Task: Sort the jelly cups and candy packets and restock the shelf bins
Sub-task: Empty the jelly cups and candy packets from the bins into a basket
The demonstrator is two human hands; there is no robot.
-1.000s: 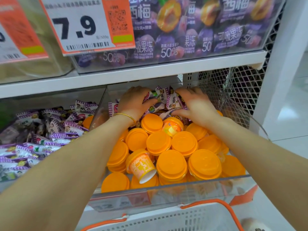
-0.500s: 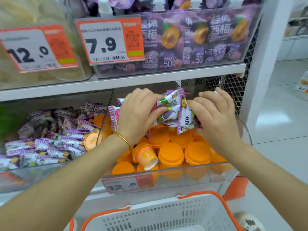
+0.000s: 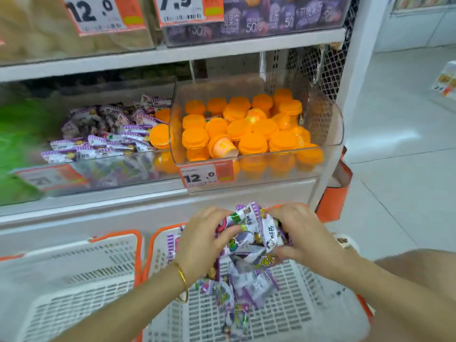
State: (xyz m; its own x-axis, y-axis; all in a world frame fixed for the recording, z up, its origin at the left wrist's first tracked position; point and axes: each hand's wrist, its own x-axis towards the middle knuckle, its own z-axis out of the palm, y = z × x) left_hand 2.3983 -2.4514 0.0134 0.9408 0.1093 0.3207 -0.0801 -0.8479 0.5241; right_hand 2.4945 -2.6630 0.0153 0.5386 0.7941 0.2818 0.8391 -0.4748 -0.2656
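Dangling candy packets over white basket

Saw cups in right bin, packets in left bin just beside it, both on shelf. Below, in front: left basket beside right basket. Held bunch between left hand and right hand, over right basket.

I'm getting bright, even light; glare is pooling on the floor and motion blur is smearing the left side of the shelf.
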